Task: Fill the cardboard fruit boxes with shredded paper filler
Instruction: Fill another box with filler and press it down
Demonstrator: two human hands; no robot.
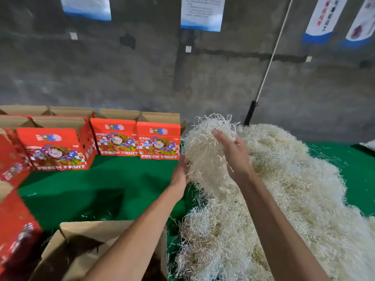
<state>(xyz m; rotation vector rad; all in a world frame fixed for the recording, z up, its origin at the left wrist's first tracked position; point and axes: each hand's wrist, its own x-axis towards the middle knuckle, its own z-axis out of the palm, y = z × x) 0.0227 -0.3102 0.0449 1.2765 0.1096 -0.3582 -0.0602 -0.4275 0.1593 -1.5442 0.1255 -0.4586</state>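
Both hands are holding a clump point(205, 157) of shredded paper up off the big pile point(284, 189). Left hand point(179, 175) is cupping it from below, its fingers hidden in the strands. Right hand point(233, 153) is pressing on its side with fingers stretched out. An open box point(101, 250) is sitting near, under the left arm. Red boxes point(158, 138) are standing on the green mat point(101, 183).

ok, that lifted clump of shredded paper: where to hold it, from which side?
Probably cup the lifted clump from two opposite sides, as the left hand and right hand do now. It is loose and tangled, with no firm edge, and strands trail to the pile, so a pinch would likely shed paper.
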